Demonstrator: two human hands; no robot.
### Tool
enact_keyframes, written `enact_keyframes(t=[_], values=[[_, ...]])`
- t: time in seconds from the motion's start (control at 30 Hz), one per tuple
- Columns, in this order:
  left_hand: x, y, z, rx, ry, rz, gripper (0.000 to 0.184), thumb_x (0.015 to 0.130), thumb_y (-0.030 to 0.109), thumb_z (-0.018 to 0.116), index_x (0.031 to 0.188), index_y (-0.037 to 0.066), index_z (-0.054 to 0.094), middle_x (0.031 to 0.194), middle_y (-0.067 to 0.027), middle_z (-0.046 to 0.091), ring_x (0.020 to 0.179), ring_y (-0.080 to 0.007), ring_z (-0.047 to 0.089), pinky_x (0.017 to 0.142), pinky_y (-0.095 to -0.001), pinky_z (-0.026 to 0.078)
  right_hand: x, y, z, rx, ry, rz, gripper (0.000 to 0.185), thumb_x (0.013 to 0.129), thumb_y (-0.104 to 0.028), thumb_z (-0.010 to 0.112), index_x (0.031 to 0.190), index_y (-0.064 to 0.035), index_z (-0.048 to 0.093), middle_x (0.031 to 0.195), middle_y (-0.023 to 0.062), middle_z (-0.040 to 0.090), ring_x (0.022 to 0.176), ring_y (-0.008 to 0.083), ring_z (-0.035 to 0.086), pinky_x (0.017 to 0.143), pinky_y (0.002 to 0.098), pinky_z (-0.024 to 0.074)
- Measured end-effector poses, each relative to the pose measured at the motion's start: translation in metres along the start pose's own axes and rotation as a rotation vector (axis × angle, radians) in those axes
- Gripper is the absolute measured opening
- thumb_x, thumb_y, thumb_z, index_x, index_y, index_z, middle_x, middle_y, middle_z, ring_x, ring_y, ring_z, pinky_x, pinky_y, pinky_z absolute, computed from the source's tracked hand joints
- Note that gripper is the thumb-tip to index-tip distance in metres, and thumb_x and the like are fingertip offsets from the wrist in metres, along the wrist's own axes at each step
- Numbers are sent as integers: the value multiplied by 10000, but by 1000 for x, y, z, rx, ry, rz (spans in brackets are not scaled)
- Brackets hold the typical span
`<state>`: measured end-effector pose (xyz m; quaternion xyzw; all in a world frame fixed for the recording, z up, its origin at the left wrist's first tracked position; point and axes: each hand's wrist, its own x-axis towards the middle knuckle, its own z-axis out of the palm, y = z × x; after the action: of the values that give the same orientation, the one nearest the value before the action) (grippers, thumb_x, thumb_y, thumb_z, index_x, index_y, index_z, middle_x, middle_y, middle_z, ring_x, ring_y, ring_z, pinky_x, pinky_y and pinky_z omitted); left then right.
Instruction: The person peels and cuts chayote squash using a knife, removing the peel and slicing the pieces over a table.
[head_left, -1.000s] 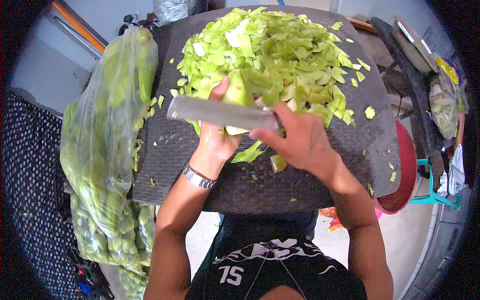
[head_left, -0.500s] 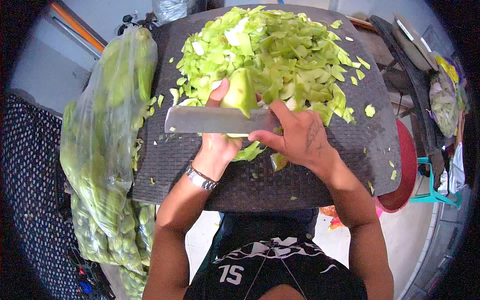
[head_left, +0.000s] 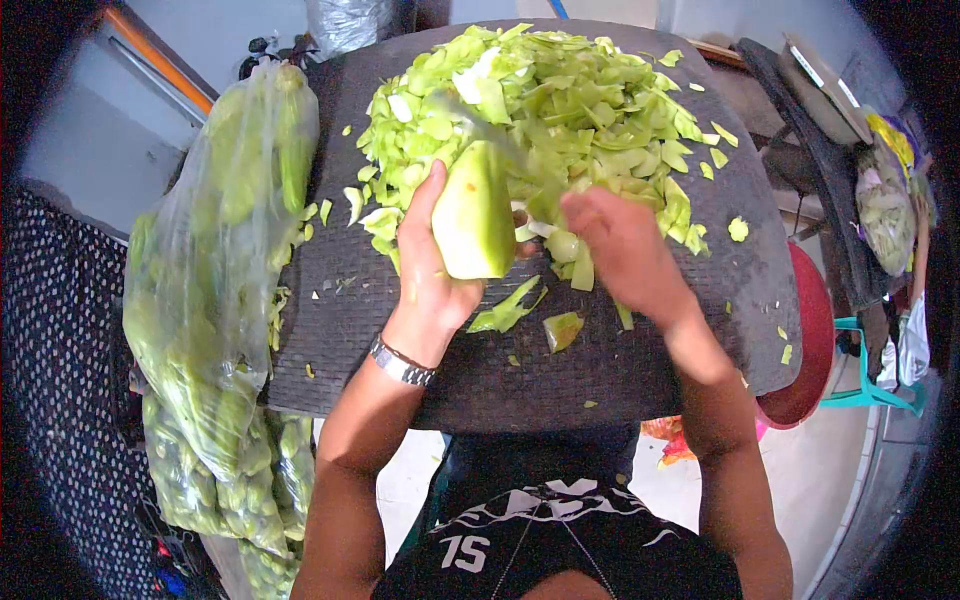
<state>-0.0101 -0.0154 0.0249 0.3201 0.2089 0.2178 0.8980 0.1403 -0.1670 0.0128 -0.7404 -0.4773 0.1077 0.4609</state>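
Note:
My left hand (head_left: 430,260) grips a large, pale green, partly peeled fruit (head_left: 474,215) from its left side, thumb up along it. The exact kind of fruit is unclear. In my right hand (head_left: 625,245) is a broad-bladed knife (head_left: 487,128), smeared by motion; the blade points up and left, beyond the fruit's top end and apart from its cut face. A heap of green peelings (head_left: 590,110) covers the far half of the dark, textured tabletop (head_left: 350,365). Loose strips of peel (head_left: 508,306) and an end piece (head_left: 563,331) lie near my hands.
A clear plastic bag (head_left: 215,270) full of green produce leans on the table's left edge, with more bagged produce (head_left: 225,480) below it. To the right are a red tub (head_left: 812,345), a teal stool (head_left: 850,375) and another filled plastic bag (head_left: 886,225).
The knife has swung from lying across the fruit to above it, blurred. My right hand has turned and lifted off the fruit; my left hand has tilted the fruit, showing more of it.

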Motion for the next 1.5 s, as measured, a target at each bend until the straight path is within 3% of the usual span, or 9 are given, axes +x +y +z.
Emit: enact_keyframes(t=[0.17, 0.27, 0.4, 0.5, 0.6, 0.8, 0.93, 1.13, 1.5], values=[[6, -11, -8, -40, 24, -54, 602, 988, 564, 575, 1363, 93, 603, 1274, -139, 680, 1140, -311, 657, 1042, -472, 499, -15, -28, 14, -211, -106, -105, 525, 940, -541, 675, 1026, -28, 610, 686, 228, 643, 687, 457, 679, 600, 512, 524], [4, -14, 0, -61, 19, -32, 603, 979, 555, 614, 1294, 41, 602, 1119, -141, 693, 1018, -291, 683, 961, -449, 542, -15, -24, 14, -278, -109, -171, 586, 929, -606, 648, 1025, -29, 613, 657, 210, 649, 656, 442, 688, 586, 513, 539], [5, -13, -5, 49, -27, -48, 596, 997, 577, 541, 1348, 98, 598, 1206, -141, 692, 1024, -318, 692, 906, -495, 560, -8, -17, 5, -434, -49, -150, 628, 923, -662, 621, 972, -36, 608, 626, 199, 645, 634, 428, 696, 569, 518, 549], [-5, -10, 4, 101, -12, -153, 566, 1028, 571, 472, 1289, 88, 607, 1139, -138, 695, 941, -319, 705, 702, -513, 592, 5, 1, -13, -347, 12, -61, 520, 935, -551, 678, 1017, -45, 594, 656, 211, 613, 665, 448, 662, 583, 507, 500], [-1, -10, 1, 81, -99, -92, 576, 1035, 578, 477, 1288, 72, 588, 1059, -132, 702, 855, -283, 718, 689, -434, 604, 7, -3, -21, -288, -70, 52, 515, 938, -546, 677, 1018, -44, 592, 668, 216, 613, 679, 449, 665, 595, 515, 500], [1, -12, -1, 18, -48, -8, 676, 986, 594, 566, 1401, 60, 576, 1303, -139, 674, 1154, -314, 668, 1048, -479, 503, -13, -28, 10, -273, -147, -183, 523, 906, -523, 726, 1008, -29, 588, 676, 207, 622, 678, 440, 672, 589, 492, 507], [2, -13, 1, 68, -2, -12, 662, 993, 600, 539, 1396, 76, 574, 1268, -142, 680, 1101, -330, 680, 936, -512, 559, -11, -20, 6, -272, -121, -215, 538, 901, -546, 717, 997, -34, 580, 682, 207, 628, 685, 437, 673, 595, 483, 511], [1, -4, -7, 147, -54, -57, 631, 1033, 595, 384, 1393, 99, 537, 1153, -164, 684, 905, -366, 701, 554, -484, 573, 4, 7, -13, -429, -11, -157, 547, 934, -578, 657, 1008, -40, 592, 699, 214, 630, 697, 438, 666, 613, 495, 502], [-9, 17, 4, 82, -202, -72, 611, 1042, 595, 428, 1294, 69, 613, 1056, -159, 715, 839, -334, 731, 573, -442, 595, 12, 36, -50, -585, 45, 168, 560, 981, -570, 599, 912, -18, 664, 769, 238, 648, 753, 437, 657, 682, 501, 499]])
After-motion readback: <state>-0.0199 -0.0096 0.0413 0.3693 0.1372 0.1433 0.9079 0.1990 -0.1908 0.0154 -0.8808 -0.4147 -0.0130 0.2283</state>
